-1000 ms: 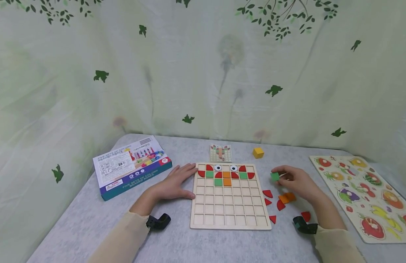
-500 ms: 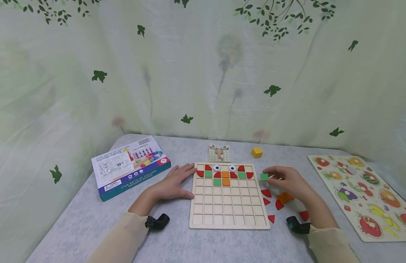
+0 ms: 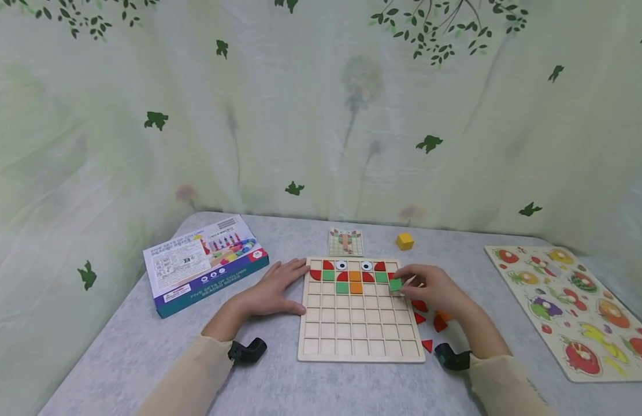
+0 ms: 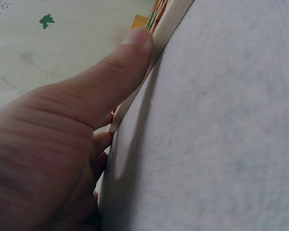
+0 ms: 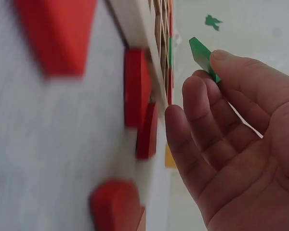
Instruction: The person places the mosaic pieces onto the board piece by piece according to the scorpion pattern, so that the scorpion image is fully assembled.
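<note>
A wooden grid board lies on the table, its upper rows holding red, green and orange pieces and two eye pieces. My right hand pinches a green square tile over the board's upper right cells. In the right wrist view the green tile sits between thumb and fingertips, above the board's surface. My left hand rests at the board's left edge with fingers spread. The left wrist view shows the left thumb against the board's side.
Several red pieces and an orange one lie right of the board. A pattern card and a yellow cube stand behind it. A box is at left, a fruit puzzle board at right.
My right hand has carried the green square tile leftward from beside the board to over its upper right cells. The left hand has stayed at the board's left edge.
</note>
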`<state>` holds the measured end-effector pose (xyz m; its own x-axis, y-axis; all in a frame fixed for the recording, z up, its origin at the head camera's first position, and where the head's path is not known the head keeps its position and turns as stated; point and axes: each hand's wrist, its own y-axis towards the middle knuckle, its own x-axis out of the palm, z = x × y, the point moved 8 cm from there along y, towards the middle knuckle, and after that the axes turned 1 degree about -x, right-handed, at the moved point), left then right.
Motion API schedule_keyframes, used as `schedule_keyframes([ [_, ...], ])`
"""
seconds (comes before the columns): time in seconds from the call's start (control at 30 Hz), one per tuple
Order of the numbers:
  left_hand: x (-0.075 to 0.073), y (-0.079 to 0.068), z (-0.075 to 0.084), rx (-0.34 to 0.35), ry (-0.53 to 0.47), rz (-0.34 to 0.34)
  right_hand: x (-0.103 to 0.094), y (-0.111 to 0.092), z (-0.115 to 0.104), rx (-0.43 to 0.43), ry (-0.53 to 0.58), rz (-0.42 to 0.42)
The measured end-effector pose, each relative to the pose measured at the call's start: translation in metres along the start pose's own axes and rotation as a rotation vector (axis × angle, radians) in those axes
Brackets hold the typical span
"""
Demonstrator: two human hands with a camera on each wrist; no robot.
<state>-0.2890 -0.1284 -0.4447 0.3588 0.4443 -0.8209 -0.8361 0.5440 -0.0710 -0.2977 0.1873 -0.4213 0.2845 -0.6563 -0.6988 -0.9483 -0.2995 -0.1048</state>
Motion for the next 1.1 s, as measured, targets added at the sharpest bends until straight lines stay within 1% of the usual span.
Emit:
schedule_keyframes([
  [0.17,0.001,0.001,-0.002,0.002,0.008,0.003,0.008,0.005,-0.01,-0.026,0.006,-0.021],
  [0.37,0.001,0.001,0.0,0.005,-0.001,0.002,0.014,0.01,-0.021,-0.073,-0.002,-0.041],
  [0.43,0.001,0.001,0.0,0.007,-0.002,0.001,0.016,0.011,-0.024,-0.074,-0.01,-0.044],
  [0.6,0.001,0.001,-0.002,0.009,0.007,-0.001,0.02,0.014,-0.026,-0.067,-0.034,-0.062],
  [0.87,0.002,0.001,-0.004,-0.007,0.013,-0.011,0.028,0.019,-0.026,-0.074,-0.054,-0.124],
  [1.1,0.001,0.001,-0.003,-0.007,0.005,-0.007,0.032,0.022,-0.029,-0.089,-0.087,-0.116],
])
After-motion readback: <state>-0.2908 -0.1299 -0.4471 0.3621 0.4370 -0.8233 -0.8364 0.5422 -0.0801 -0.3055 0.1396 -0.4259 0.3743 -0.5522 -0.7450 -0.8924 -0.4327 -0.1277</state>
